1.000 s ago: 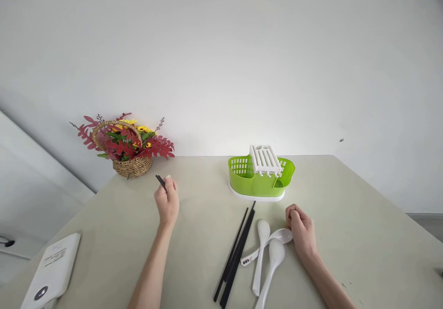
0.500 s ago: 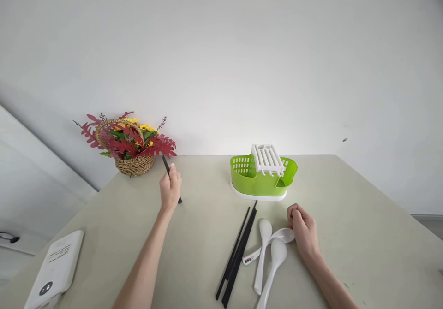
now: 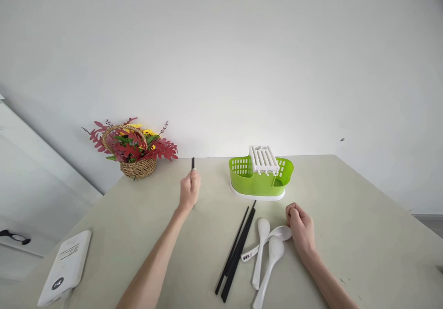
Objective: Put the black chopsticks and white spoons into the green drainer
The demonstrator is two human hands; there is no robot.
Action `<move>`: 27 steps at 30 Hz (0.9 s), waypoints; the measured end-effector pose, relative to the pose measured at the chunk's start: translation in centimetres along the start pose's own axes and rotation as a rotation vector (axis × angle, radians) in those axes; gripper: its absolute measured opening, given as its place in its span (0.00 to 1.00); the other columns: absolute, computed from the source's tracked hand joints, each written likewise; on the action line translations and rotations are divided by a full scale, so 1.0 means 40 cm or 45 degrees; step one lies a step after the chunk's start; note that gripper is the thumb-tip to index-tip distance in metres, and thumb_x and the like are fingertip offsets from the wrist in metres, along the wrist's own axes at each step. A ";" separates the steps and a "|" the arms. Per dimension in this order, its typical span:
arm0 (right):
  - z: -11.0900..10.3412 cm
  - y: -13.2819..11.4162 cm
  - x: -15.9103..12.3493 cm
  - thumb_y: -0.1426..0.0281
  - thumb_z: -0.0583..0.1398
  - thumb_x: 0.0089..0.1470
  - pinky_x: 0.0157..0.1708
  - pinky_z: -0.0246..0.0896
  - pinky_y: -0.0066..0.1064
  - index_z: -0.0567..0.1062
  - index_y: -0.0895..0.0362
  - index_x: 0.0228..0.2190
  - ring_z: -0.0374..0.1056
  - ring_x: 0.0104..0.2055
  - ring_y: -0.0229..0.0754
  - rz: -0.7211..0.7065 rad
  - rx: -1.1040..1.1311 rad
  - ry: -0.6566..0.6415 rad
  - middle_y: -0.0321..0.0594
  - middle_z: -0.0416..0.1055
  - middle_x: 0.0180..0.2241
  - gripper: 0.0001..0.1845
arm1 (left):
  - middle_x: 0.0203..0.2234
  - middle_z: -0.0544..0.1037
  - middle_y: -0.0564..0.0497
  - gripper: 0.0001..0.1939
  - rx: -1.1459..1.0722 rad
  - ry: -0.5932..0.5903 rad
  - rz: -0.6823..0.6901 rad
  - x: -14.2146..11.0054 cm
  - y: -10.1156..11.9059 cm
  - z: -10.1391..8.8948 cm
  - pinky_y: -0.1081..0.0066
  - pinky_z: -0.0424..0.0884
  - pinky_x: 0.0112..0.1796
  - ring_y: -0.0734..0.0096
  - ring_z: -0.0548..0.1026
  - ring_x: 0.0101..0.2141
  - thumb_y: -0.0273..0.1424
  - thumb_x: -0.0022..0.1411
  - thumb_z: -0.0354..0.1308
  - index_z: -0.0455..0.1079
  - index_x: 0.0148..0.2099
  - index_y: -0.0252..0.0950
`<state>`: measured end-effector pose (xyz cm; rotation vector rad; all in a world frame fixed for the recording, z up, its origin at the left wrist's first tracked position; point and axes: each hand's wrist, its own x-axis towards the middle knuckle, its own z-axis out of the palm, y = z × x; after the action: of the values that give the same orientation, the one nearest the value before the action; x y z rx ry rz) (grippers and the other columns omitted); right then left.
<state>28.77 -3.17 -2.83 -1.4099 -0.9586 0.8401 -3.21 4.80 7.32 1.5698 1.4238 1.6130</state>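
Note:
Black chopsticks stand nearly upright in my left hand, which is closed around them above the table. My right hand rests on the table as a loose fist, and nothing shows in it. Just left of that fist lie several white spoons, partly crossing one another. Beside the spoons, more black chopsticks lie in a slanted bunch. Behind them stands a green cutlery holder on a white base, with a white slotted rack across its top.
A wicker basket with red leaves and yellow flowers sits at the back left. A white flat device lies near the table's left edge. The wall rises directly behind the table.
My left hand has moved right with the chopsticks, towards the green holder, and they are now more upright. My right hand remains a fist by the spoons. The view has shifted slightly.

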 end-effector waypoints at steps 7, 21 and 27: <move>0.000 -0.036 -0.031 0.67 0.52 0.53 0.24 0.43 0.31 0.64 0.52 0.23 0.47 0.23 0.38 -0.124 -0.055 0.017 0.29 0.52 0.20 0.08 | 0.16 0.48 0.63 0.34 -0.654 -0.341 -0.209 -0.064 0.130 0.156 0.78 0.42 0.16 0.82 0.43 0.15 0.65 0.63 0.51 0.49 0.26 0.41; -0.046 -0.093 -0.047 0.57 0.55 0.65 0.19 0.41 0.28 0.69 0.54 0.29 0.50 0.19 0.33 0.014 0.551 -0.705 0.31 0.64 0.22 0.17 | 0.15 0.43 0.66 0.37 -1.322 -0.618 -0.796 -0.198 0.319 0.350 0.79 0.37 0.14 0.83 0.35 0.15 0.63 0.57 0.62 0.46 0.29 0.40; -0.056 -0.143 -0.089 0.49 0.52 0.69 0.23 0.55 0.30 0.72 0.55 0.33 0.60 0.21 0.35 -0.109 0.257 -1.076 0.35 0.71 0.25 0.24 | 0.16 0.42 0.65 0.36 -1.298 -0.552 -0.811 -0.204 0.338 0.339 0.79 0.37 0.14 0.83 0.34 0.16 0.63 0.58 0.61 0.46 0.29 0.40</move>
<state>28.94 -7.43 2.85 -0.8122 -1.4940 1.4676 15.43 -2.43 13.13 0.6832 0.5680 1.1683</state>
